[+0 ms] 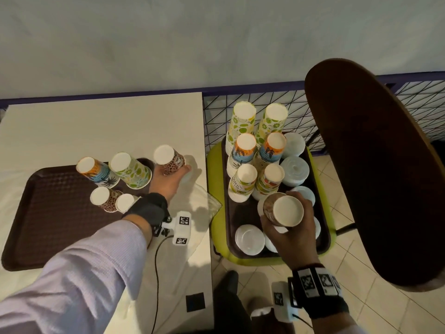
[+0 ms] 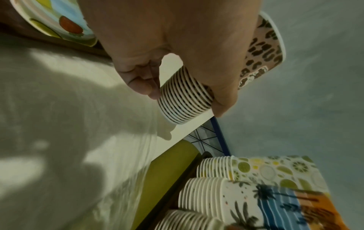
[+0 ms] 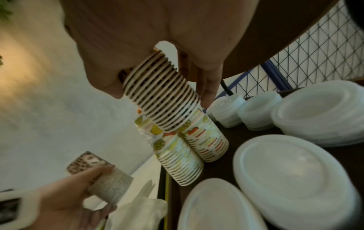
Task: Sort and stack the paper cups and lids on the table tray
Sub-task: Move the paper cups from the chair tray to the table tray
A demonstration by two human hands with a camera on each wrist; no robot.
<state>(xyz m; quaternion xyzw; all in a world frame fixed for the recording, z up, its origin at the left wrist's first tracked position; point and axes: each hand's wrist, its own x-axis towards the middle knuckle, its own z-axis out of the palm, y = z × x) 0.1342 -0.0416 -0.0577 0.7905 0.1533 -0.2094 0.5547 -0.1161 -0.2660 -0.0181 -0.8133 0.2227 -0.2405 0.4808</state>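
Observation:
My left hand point(image 1: 174, 175) grips a nested stack of leopard-print cups point(image 1: 168, 161), bottoms up, over the white table just past the far right corner of the brown table tray point(image 1: 48, 213). In the left wrist view the left hand's fingers point(image 2: 141, 84) pinch the leopard stack's rims point(image 2: 185, 101). On the tray stand a palm-print stack point(image 1: 96, 172), a lime-print stack point(image 1: 131, 171) and two short stacks point(image 1: 106, 198). My right hand point(image 1: 287, 222) holds another brown-print cup stack point(image 1: 285, 209) above the second tray point(image 1: 323, 237); its rims point(image 3: 163, 96) show in the right wrist view.
The second tray sits on a green stool point(image 1: 333, 227) and carries several tall cup stacks point(image 1: 255, 145) and piles of white lids point(image 1: 249, 239). A clear plastic bag point(image 1: 207, 203) lies at the table's right edge. A dark brown round surface point(image 1: 373, 165) looms on the right, wire mesh point(image 1: 296, 104) behind.

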